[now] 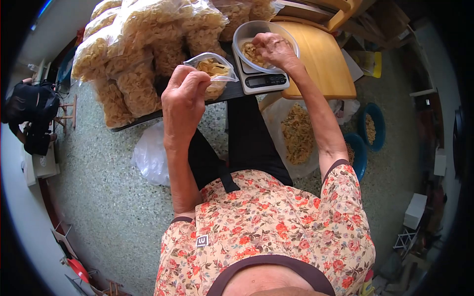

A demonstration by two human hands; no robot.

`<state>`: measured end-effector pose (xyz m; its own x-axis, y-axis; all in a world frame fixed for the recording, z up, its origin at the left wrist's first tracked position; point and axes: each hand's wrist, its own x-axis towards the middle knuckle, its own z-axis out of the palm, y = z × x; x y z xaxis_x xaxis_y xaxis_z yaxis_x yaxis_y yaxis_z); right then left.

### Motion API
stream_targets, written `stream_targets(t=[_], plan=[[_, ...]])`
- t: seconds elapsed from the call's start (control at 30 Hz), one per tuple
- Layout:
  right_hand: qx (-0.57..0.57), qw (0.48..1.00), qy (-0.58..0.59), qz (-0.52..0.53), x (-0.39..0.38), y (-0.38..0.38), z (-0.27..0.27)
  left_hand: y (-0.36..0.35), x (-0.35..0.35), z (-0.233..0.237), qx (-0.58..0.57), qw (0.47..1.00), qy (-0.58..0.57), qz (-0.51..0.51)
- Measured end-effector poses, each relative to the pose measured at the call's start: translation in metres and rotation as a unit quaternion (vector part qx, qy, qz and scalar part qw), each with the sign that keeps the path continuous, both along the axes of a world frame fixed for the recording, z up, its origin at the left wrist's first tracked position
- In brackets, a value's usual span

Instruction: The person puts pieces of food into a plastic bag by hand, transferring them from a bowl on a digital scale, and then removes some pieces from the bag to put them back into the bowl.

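Note:
My left hand (pixel 185 96) is closed in a pinch on the near left edge of an open clear plastic bag (pixel 215 89), which holds pale yellow, flat dried pieces. To the right, a round translucent tub (pixel 295 45) rests on a white digital scale (pixel 265 89) with a dark display. My right hand (pixel 273 49) reaches into this tub, fingers bent down over more of the same pieces. Its fingertips are partly hidden, so what they hold, if anything, cannot be made out.
Filled clear bags (pixel 143 49) are piled on the dark table's left. A wooden chair (pixel 316 59) stands right of the scale. Below are a large bag of pieces (pixel 297 133), blue basins (pixel 375 127) and a white plastic bag (pixel 152 153). Another person (pixel 34 108) is at far left.

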<state>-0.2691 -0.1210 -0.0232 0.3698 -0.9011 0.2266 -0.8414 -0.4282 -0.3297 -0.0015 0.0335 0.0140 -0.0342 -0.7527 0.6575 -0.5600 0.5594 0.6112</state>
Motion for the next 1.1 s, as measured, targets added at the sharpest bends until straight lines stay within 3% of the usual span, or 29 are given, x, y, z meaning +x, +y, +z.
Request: stream_targets(t=[0.13, 0.23, 0.3, 0.33, 0.4, 0.6, 0.7, 0.8, 0.93, 1.0, 1.07, 1.1], plan=[[0.015, 0.999, -0.044, -0.009, -0.008, 0.001, 0.003, 0.0, -0.001, 0.002, 0.003, 1.0, 0.0, 0.003], [-0.072, 0.996, -0.042, -0.013, -0.017, 0.007, 0.011, 0.0, 0.0, 0.0, 0.007, 1.0, 0.0, 0.002], [-0.034, 0.971, -0.228, -0.063, -0.019, 0.01, 0.018, -0.001, 0.0, 0.0, 0.007, 1.0, -0.002, 0.002], [-0.034, 0.971, -0.227, -0.062, -0.016, 0.017, 0.027, -0.002, -0.001, 0.001, 0.002, 1.0, -0.005, -0.001], [0.059, 0.866, -0.494, -0.046, -0.006, 0.039, 0.044, 0.0, -0.002, 0.001, -0.002, 1.0, -0.008, 0.002], [0.071, 0.839, -0.539, 0.032, 0.06, 0.086, 0.064, -0.001, -0.006, -0.003, 0.008, 1.0, 0.008, 0.001], [0.061, 0.859, -0.496, 0.11, 0.085, 0.09, 0.05, 0.001, -0.006, -0.001, -0.002, 1.0, 0.01, 0.008], [0.016, 0.902, -0.424, 0.079, 0.09, 0.096, 0.05, 0.002, -0.003, -0.001, 0.003, 1.0, 0.019, 0.01], [0.048, 0.892, -0.438, 0.104, 0.086, 0.101, 0.047, 0.002, 0.003, -0.002, -0.006, 0.999, 0.028, 0.017], [0.007, 0.917, -0.384, 0.11, 0.087, 0.101, 0.042, 0.001, 0.004, -0.003, -0.012, 0.999, 0.029, 0.018], [-0.146, 0.922, -0.293, 0.21, 0.092, 0.102, 0.04, 0.002, 0.005, -0.003, 0.001, 0.999, 0.031, 0.021], [-0.17, 0.919, -0.279, 0.221, 0.095, 0.101, 0.034, 0.002, 0.005, -0.003, 0.0, 0.999, 0.032, 0.017]])
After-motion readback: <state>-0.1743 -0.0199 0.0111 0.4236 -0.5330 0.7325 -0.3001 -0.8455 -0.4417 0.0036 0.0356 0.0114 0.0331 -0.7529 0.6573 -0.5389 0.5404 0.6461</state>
